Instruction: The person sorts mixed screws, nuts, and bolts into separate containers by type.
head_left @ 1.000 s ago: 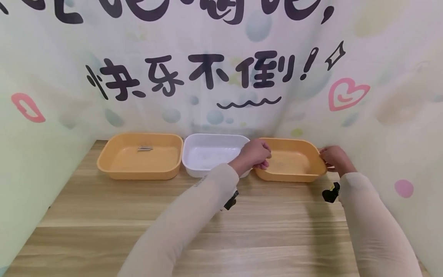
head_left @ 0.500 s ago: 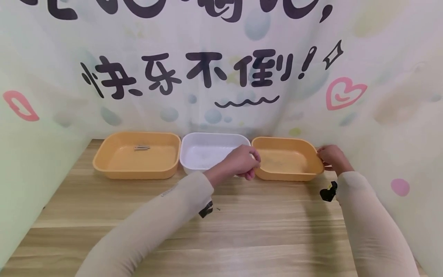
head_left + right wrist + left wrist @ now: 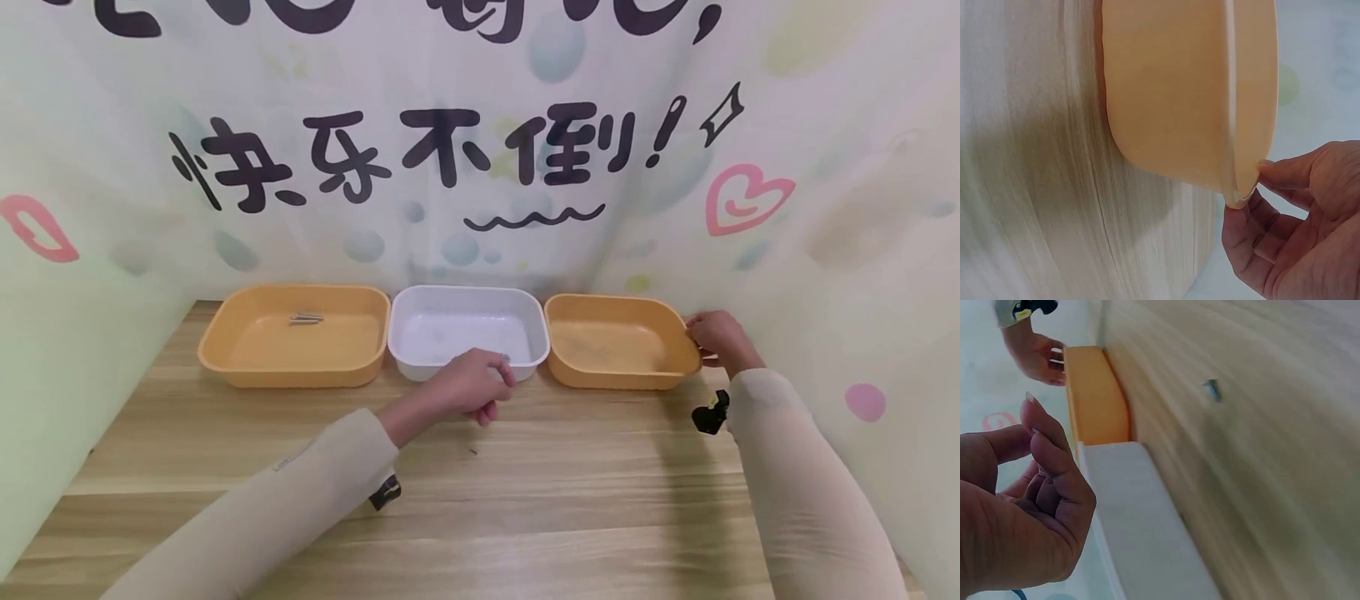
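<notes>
My left hand point(image 3: 472, 383) hovers over the front rim of the white tray point(image 3: 471, 293). Its fingers are loosely curled with nothing visible between them; the left wrist view shows the thumb close to the bent forefinger. A small dark screw point(image 3: 1212, 389) lies on the wooden table point(image 3: 570, 500) in front of that tray. At the right end, my right hand point(image 3: 723, 340) pinches the rim of the right orange tray point(image 3: 622, 382), thumb inside and fingers outside, as the right wrist view point(image 3: 1244, 194) shows. Small dark pieces point(image 3: 504, 357) lie in the white tray, partly hidden by the left hand.
Several silvery screws point(image 3: 306, 318) lie in the left orange tray point(image 3: 300, 379). All three trays stand side by side along the back wall cloth point(image 3: 360, 267), which carries dark lettering. Another cloth wall point(image 3: 862, 333) rises close beside my right hand.
My left hand has moved left and toward me, from the right orange tray's left edge to the white tray's front. My right hand stays on the right tray's rim. The view has shifted slightly.
</notes>
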Available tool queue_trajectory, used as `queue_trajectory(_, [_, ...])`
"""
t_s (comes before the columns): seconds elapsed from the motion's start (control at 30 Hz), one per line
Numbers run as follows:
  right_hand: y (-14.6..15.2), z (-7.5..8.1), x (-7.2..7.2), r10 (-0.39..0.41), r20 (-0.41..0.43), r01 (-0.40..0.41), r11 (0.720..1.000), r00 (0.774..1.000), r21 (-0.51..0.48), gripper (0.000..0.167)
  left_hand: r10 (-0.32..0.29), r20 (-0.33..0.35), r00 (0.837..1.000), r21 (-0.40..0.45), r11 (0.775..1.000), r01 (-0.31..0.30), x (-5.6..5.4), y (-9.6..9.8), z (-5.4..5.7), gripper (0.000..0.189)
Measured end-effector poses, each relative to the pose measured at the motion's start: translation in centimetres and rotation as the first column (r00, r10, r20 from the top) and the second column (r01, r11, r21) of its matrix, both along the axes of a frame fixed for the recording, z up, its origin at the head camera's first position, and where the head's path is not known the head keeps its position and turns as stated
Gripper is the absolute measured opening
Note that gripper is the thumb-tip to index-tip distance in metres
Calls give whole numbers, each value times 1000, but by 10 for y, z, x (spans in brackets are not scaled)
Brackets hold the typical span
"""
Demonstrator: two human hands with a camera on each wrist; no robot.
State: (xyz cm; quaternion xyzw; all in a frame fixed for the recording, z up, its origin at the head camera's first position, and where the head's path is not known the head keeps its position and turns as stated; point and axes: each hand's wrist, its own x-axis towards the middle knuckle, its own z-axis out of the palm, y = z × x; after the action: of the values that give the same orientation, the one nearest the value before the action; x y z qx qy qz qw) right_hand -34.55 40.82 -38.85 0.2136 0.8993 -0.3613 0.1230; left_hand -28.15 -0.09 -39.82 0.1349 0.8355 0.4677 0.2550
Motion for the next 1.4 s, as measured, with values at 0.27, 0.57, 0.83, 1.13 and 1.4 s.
queue_trajectory(0.27, [-10, 1, -10, 21, -9, -21, 1000, 1000, -4, 37, -5, 25, 1000, -19, 1000, 6, 15, -30, -39, 14])
queue_trajectory(0.57, [-12, 2, -11, 75, -16, -75, 997, 997, -2, 38, 30, 183, 983, 18, 999, -34, 27, -44, -63, 14])
queue_trajectory(0.83, [8, 9, 3, 58, -8, -58, 998, 998, 15, 38, -4, 164, 986, 11, 1000, 3, 27, -25, -63, 9])
queue_trajectory(1.13, [5, 4, 6, 28, -12, -28, 1000, 1000, -7, 35, 4, 149, 989, -55, 998, 4, 29, -27, -63, 9])
queue_trajectory(1.4, [-1, 10, 4, 68, -20, -68, 998, 997, 6, 37, 34, 173, 984, -36, 999, -28, 23, -32, -61, 8])
